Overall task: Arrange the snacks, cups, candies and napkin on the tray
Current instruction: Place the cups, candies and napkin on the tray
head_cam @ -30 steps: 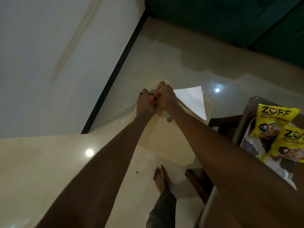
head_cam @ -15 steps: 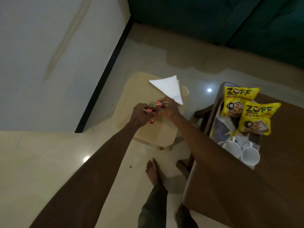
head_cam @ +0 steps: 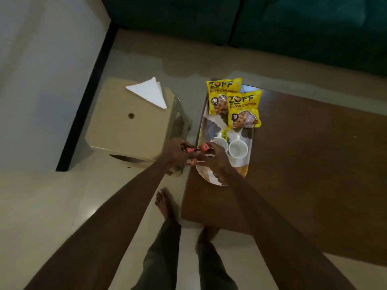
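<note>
Both hands hold small red-wrapped candies (head_cam: 191,150) at the near left edge of the patterned tray (head_cam: 210,178). My left hand (head_cam: 175,151) grips some just outside the tray's rim. My right hand (head_cam: 211,157) pinches others over the tray's near end. Two yellow snack packets (head_cam: 244,109) lie overlapping at the tray's far end. Two white cups (head_cam: 238,149) stand side by side in its middle. A white folded napkin (head_cam: 149,92) lies on the far corner of a beige plastic stool (head_cam: 125,130) to the left.
The tray rests on the left edge of a dark brown wooden table (head_cam: 303,164). The stool stands beside the table against a white wall with a dark skirting strip. A dark green sofa (head_cam: 251,21) runs along the back. My bare feet are on the tiled floor below.
Both hands have carried the candies from above the stool rightward to the tray's near left edge. The view has swung right, bringing the whole tray and table into sight.
</note>
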